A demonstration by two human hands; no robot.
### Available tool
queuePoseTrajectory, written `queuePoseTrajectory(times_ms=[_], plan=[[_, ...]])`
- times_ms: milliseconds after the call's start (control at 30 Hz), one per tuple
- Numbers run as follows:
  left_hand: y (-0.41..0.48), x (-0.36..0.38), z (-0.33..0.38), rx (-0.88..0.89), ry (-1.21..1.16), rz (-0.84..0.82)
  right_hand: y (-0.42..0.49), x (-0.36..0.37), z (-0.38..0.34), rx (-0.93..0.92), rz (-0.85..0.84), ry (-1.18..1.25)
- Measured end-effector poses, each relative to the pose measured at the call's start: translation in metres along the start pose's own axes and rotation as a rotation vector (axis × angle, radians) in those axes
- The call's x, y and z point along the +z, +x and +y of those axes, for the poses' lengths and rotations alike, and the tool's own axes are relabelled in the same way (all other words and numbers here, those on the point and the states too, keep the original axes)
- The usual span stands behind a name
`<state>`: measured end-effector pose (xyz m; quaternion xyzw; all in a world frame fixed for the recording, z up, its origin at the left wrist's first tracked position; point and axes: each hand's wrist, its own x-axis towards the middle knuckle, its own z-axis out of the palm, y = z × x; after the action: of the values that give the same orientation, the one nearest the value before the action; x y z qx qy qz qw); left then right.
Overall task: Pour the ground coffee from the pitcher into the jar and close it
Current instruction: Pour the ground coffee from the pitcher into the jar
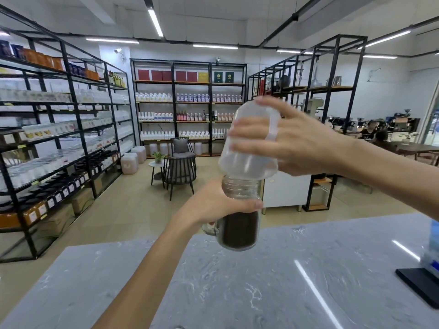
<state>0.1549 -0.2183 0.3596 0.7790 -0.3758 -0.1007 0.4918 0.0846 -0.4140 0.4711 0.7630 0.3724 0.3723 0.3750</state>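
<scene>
1. Head view shows two bare hands raised above one grey marbled desk (261, 281), each gripping one container.
2. One glass jar (240, 224) with a side handle is the landmark; it is held upright in the air above the far edge of the desk, not touching it.
3. Left hand (213, 205) is wrapped around the jar's upper body just below the threaded neck, with the thumb across the front of the glass.
4. Dark ground coffee (240, 229) fills the lower part of the jar; the part above the hand looks clear.
5. One clear plastic pitcher (249, 143) is turned upside down directly above the jar, its mouth over the jar's open neck; whether the rims touch I cannot tell.
6. Right hand (297, 143) clasps the pitcher from the right side of the jar, fingers spread across its wall, with the pitcher's handle passing between two fingers.
7. The pitcher looks almost empty, with only a faint brownish trace near its mouth.
8. One dark flat object (418, 288) lies on the desk well to the right of the jar, with a blurred blue and white thing (432, 252) standing on it at the frame edge.
</scene>
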Motion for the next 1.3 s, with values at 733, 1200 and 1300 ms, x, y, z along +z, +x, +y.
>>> queuePoseTrajectory(times_ms=[733,1200,1300], plan=[[0.013,0.025,-0.010,-0.015,-0.003,-0.080,-0.039,0.014,-0.015,-0.007,-0.056,-0.001],[-0.020,0.039,-0.062,-0.053,-0.163,0.010,-0.069,0.047,-0.075,0.911,-0.187,1.167],[-0.052,0.055,-0.103,-0.142,-0.184,0.077,-0.085,0.071,-0.128,1.066,-0.167,1.410]])
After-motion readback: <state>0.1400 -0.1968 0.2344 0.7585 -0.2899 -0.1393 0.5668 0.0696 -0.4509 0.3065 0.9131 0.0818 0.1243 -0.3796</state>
